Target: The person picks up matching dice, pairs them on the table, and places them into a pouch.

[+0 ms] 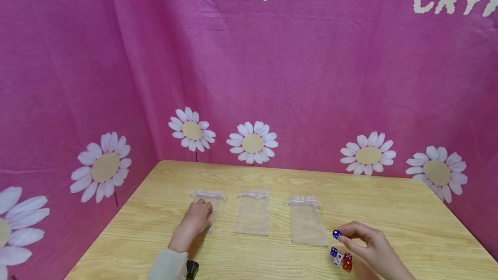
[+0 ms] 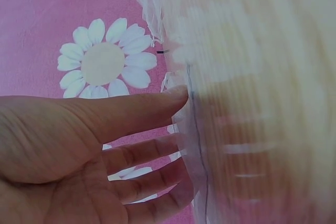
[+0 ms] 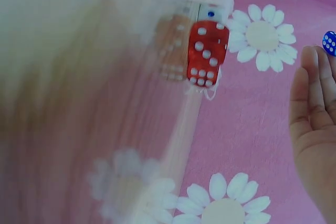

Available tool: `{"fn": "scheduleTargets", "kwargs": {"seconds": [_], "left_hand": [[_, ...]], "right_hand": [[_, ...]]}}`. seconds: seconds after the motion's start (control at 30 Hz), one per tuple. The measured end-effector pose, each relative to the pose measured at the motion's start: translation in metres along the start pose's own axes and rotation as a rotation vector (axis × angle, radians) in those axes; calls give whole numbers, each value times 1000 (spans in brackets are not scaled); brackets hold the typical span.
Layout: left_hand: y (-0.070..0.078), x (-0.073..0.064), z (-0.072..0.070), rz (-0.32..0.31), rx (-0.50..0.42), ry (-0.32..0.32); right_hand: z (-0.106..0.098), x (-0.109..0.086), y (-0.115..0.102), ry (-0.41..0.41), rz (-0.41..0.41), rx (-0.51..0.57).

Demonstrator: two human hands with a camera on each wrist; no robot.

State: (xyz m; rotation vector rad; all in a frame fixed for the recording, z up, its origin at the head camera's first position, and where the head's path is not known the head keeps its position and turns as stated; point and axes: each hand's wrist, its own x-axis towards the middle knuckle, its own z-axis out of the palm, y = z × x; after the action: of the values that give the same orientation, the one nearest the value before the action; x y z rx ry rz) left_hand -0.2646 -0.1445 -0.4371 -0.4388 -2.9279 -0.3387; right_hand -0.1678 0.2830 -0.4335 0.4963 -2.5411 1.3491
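Note:
In the head view my left hand (image 1: 197, 216) is at the leftmost sheer organza drawstring bag (image 1: 215, 215), its fingers bent onto the fabric. The left wrist view shows the thumb and fingertips at the bag's thin edge (image 2: 199, 166). My right hand (image 1: 367, 242) pinches a blue die (image 1: 336, 234) with white pips between thumb and fingertips, just above the table. Close below it sit another blue die (image 1: 333, 252), white dice (image 1: 338, 259) and red dice (image 1: 347, 264). The right wrist view shows a red die (image 3: 207, 53) with the held blue die (image 3: 329, 43) at the edge.
Two more flat organza bags lie in a row, a middle bag (image 1: 252, 215) and a right bag (image 1: 308, 223). The wooden table (image 1: 264, 258) meets a pink cloth backdrop (image 1: 303, 90) with daisies at its back and left sides.

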Motion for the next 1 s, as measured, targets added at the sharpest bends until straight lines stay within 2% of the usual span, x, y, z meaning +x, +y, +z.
{"fn": "scheduleTargets", "kwargs": {"seconds": [0.2,0.4,0.6,0.77,1.0], "left_hand": [[1,-1,0,-4,3,-3],[0,0,0,-17,7,-27],[0,0,-1,-4,29,-14],[0,0,-2,5,45,-18],[0,-1,-2,-14,22,-28]], "right_hand": [[13,2,-6,11,-114,45],[26,6,-13,-23,-162,108],[37,14,-17,-49,-290,195],[47,20,-22,-61,-325,229],[65,28,-30,-80,-376,253]]}}
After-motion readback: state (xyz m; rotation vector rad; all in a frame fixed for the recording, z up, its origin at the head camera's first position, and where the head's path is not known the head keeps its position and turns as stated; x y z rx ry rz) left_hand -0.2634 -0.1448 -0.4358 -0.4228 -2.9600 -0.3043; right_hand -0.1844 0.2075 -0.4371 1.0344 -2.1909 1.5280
